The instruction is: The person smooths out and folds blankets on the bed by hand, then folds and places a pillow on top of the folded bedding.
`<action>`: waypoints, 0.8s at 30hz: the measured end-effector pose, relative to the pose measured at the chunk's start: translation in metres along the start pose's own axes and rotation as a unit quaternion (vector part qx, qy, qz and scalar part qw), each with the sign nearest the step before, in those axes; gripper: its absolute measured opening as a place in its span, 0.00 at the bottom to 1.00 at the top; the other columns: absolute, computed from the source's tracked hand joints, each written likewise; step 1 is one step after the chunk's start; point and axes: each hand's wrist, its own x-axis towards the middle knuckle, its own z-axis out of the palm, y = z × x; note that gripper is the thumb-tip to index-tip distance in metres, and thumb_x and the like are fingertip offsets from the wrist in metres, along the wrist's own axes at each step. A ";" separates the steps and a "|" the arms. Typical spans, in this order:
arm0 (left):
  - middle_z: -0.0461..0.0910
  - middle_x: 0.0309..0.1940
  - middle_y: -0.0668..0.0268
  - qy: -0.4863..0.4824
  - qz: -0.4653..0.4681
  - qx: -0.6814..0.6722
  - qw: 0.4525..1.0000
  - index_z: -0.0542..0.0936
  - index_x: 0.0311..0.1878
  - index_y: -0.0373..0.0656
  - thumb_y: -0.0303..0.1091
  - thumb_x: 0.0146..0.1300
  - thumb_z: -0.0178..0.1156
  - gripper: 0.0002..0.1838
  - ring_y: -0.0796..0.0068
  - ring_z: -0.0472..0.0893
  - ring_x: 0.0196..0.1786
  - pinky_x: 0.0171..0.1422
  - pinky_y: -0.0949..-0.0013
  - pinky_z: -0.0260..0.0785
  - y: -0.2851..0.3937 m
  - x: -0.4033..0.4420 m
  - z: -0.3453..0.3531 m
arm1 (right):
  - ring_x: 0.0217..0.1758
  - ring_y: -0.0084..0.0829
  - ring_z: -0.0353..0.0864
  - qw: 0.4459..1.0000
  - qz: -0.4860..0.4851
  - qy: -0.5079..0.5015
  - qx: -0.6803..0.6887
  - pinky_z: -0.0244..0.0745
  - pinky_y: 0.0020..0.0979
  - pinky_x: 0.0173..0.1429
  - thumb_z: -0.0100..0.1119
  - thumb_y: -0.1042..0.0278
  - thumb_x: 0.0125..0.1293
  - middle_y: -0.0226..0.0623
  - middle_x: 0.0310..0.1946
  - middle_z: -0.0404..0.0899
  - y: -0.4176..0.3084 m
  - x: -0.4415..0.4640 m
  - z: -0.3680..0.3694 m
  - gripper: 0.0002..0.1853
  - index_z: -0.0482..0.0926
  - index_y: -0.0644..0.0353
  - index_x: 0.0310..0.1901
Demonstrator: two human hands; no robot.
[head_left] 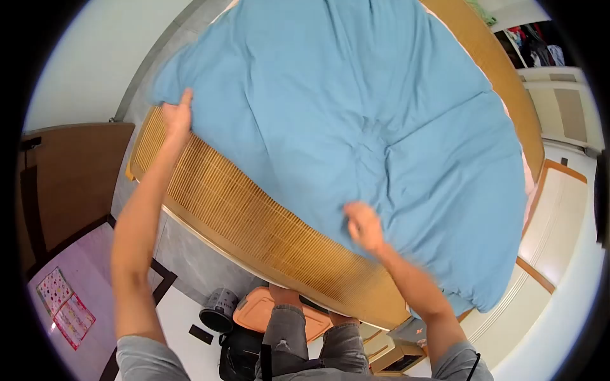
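Observation:
A large blue quilt [305, 108] lies wrinkled over most of the bed, its pale pink underside showing along the right edge. At its left corner my left hand [178, 117] is closed on the edge, thumb on top and the other fingers hidden beneath. Over the near part of the quilt is my right hand [364, 225], its fingers bent and smeared by motion. Whether it pinches any cloth cannot be made out. Between the quilt and the bed's near edge, a strip of bamboo mat [254, 219] is exposed.
My legs stand against the bed's near edge. On the floor are an orange lidded box [257, 308], a dark bin [219, 311] and a black bag [240, 352]. A brown door [82, 178] stands left; pale cabinets [553, 222] line the right side.

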 end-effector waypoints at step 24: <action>0.67 0.55 0.51 -0.382 0.108 0.307 0.865 0.61 0.61 0.32 0.39 0.59 0.57 0.31 0.61 0.69 0.55 0.61 0.63 0.61 -0.167 -0.313 -0.025 | 0.60 0.35 0.64 0.430 0.475 0.615 0.459 0.65 0.38 0.55 0.55 0.38 0.54 0.40 0.62 0.58 0.093 -0.518 -0.178 0.47 0.46 0.57 0.66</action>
